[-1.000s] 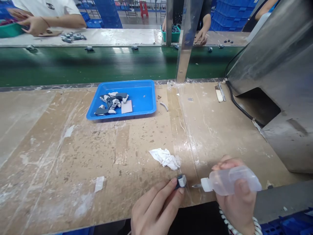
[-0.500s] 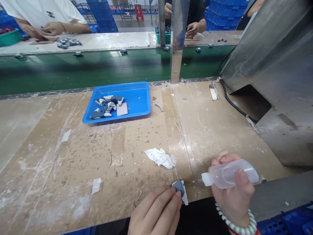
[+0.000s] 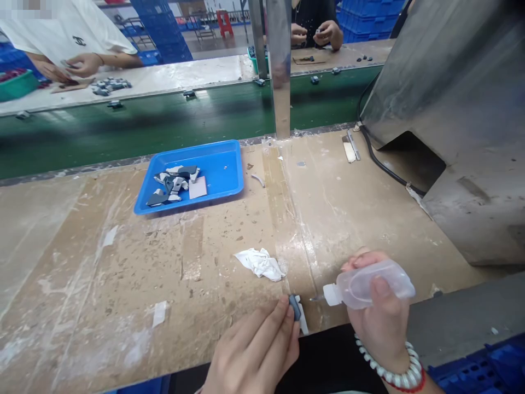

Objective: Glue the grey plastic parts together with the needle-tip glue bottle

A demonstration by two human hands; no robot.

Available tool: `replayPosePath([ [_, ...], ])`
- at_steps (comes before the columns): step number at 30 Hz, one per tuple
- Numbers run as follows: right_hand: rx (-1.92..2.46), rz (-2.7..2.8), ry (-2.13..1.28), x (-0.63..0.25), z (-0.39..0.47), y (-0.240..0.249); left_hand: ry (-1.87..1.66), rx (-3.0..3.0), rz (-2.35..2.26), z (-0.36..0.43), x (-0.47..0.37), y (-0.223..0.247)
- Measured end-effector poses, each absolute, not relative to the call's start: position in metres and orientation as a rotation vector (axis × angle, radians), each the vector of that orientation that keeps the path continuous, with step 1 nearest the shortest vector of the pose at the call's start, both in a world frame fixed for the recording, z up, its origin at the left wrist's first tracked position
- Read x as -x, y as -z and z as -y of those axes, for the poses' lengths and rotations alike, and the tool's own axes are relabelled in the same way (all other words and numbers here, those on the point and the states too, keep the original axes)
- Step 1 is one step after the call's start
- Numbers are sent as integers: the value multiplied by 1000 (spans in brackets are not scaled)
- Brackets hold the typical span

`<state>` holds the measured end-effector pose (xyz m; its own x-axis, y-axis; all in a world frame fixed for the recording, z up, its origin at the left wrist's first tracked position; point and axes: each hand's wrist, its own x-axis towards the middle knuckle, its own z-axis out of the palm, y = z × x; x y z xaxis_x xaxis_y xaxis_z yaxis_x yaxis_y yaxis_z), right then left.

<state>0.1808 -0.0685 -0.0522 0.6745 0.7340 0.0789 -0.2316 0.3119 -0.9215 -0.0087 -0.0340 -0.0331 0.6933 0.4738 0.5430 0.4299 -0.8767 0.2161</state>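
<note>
Near the table's front edge, my left hand [image 3: 258, 339] is closed on a small grey and white plastic part [image 3: 295, 308], its fingers covering much of it. My right hand [image 3: 381, 312] is wrapped round a clear squeeze bottle [image 3: 375, 283] with a white cap and a thin needle tip. The bottle lies nearly level, and its tip points left at the part, a short gap away. Just beyond my left hand lies a crumpled white tissue [image 3: 260, 264].
A blue tray [image 3: 223, 169] holds several grey and white parts and a pinkish square. Behind it, a green conveyor [image 3: 164, 134] carries small parts past a metal post [image 3: 281, 82]. A metal housing [image 3: 459, 131] stands at right. Two people work across the conveyor.
The part in my left hand has turned so that a narrower side shows. The bottle's tip is slightly closer to it. The whole view has shifted a little.
</note>
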Motion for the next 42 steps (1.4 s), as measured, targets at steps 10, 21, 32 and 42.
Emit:
replayPosePath([
  [10, 1074, 630, -784, -181, 71, 59, -1012, -2331, -829, 20, 5, 36],
  [21, 1112, 756, -769, -181, 69, 53, -956, -2218, -845, 17, 7, 40],
  [32, 1130, 830, -740, -181, 66, 52, -921, -2169, -877, 18, 8, 41],
  [42, 1129, 838, -725, -182, 67, 52, -925, -2148, -889, 19, 9, 41],
])
